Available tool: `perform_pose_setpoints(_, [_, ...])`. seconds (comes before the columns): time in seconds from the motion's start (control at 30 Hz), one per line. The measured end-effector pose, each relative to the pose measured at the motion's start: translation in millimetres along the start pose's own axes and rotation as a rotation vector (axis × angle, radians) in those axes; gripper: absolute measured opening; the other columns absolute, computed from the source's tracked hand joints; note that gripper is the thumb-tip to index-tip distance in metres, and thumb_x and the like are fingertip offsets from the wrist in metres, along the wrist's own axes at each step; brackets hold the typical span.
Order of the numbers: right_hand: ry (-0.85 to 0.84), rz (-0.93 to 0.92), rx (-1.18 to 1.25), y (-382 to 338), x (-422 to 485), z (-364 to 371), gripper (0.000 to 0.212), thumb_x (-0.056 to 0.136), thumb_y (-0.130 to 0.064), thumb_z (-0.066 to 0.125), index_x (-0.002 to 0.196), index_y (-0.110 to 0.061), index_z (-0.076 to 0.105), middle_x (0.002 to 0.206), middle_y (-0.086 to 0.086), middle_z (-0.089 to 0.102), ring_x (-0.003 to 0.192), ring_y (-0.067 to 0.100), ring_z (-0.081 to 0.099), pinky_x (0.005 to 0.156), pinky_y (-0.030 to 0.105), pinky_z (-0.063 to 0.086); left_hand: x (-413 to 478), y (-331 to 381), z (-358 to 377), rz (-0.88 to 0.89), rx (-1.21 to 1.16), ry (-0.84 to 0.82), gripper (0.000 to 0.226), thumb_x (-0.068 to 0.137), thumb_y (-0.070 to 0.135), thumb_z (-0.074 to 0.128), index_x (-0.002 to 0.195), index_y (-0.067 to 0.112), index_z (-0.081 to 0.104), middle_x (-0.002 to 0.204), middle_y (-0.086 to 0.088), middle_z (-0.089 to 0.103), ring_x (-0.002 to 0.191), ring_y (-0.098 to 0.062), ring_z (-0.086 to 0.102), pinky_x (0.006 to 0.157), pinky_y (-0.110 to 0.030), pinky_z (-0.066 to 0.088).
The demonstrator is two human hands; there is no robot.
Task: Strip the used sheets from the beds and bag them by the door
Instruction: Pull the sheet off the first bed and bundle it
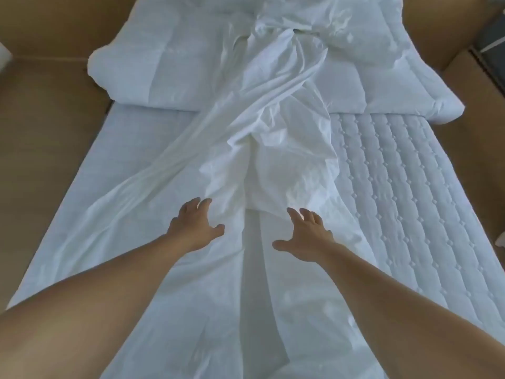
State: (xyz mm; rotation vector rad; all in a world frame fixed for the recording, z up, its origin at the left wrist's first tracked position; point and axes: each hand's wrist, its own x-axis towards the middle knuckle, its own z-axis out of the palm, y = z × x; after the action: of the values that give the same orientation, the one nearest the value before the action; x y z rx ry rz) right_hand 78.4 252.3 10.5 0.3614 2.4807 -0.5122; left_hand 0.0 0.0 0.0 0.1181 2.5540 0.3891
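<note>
Down the bed's middle, the white sheet (273, 149) lies bunched and creased.

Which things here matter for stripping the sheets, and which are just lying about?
For the job: bunched white sheet; left hand and right hand, both open, reaching toward it.
Just there: folded duvet; quilted mattress pad; brown floor.

Quilted mattress (404, 170), rumpled white sheet (273, 149), folded duvet (153, 64)

Both bare forearms extend from the lower frame corners toward the centre. The left hand (195, 227), centre-left, is palm down with fingers spread and slightly curled. The right hand (306, 236), centre-right, is palm down with fingers spread and thumb extended inward.
</note>
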Motion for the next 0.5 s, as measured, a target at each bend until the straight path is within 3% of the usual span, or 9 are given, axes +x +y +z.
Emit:
perform_pose_setpoints(0.2, [0.024,0.200,-0.102,0,41,63,0.143,0.050,-0.083,0.072,0.149,-0.042,-0.022,0.159,-0.003,-0.028,0.148,0.032,-0.022,0.104,0.069,0.026,29,-35,70,-0.253,-0.001,-0.053,0.134,0.058,0.089,0.060,0.152,0.034,-0.018,0.163,0.003,-0.012,0.150,-0.030,-0.006,0.108,-0.064,0.028])
perform_pose_setpoints(0.3, [0.105,0.338,-0.122,3,54,80,0.152,0.051,-0.078,0.078,0.143,-0.036,-0.036,0.156,0.005,-0.036,0.146,0.038,-0.024,0.102,0.076,0.021,40,-36,92,-0.329,-0.045,0.026,0.146,0.051,0.090,0.063,0.147,0.033,-0.030,0.161,0.001,-0.026,0.150,-0.034,-0.014,0.106,-0.068,0.027])
perform_pose_setpoints(0.37, [0.133,0.431,-0.089,8,62,89,0.153,0.057,-0.069,0.082,0.142,-0.031,-0.039,0.160,0.013,-0.022,0.148,0.040,-0.009,0.102,0.074,0.023,49,-39,103,-0.423,-0.061,0.044,0.150,0.051,0.087,0.068,0.149,0.026,-0.028,0.160,-0.005,-0.029,0.149,-0.036,-0.016,0.105,-0.070,0.025])
perform_pose_setpoints(0.4, [0.139,0.451,-0.072,11,64,94,0.151,0.060,-0.065,0.082,0.143,-0.028,-0.038,0.161,0.016,-0.005,0.147,0.040,0.008,0.102,0.069,0.028,52,-40,107,-0.471,-0.058,0.037,0.148,0.053,0.084,0.070,0.153,0.021,-0.020,0.161,-0.009,-0.025,0.149,-0.037,-0.014,0.106,-0.070,0.024])
perform_pose_setpoints(0.43, [0.152,0.451,-0.065,13,67,98,0.146,0.065,-0.061,0.081,0.145,-0.024,-0.035,0.156,0.018,0.015,0.141,0.038,0.024,0.100,0.063,0.033,56,-41,109,-0.502,-0.051,0.029,0.140,0.059,0.080,0.071,0.155,0.015,-0.006,0.163,-0.012,-0.015,0.149,-0.038,-0.009,0.106,-0.069,0.025])
perform_pose_setpoints(0.5, [0.223,0.415,-0.099,18,72,104,0.128,0.077,-0.049,0.075,0.151,-0.014,-0.023,0.140,0.017,0.042,0.126,0.034,0.044,0.097,0.051,0.038,60,-44,110,-0.475,-0.023,0.091,0.102,0.075,0.066,0.069,0.148,0.008,0.028,0.157,-0.015,0.017,0.144,-0.038,0.015,0.105,-0.062,0.034])
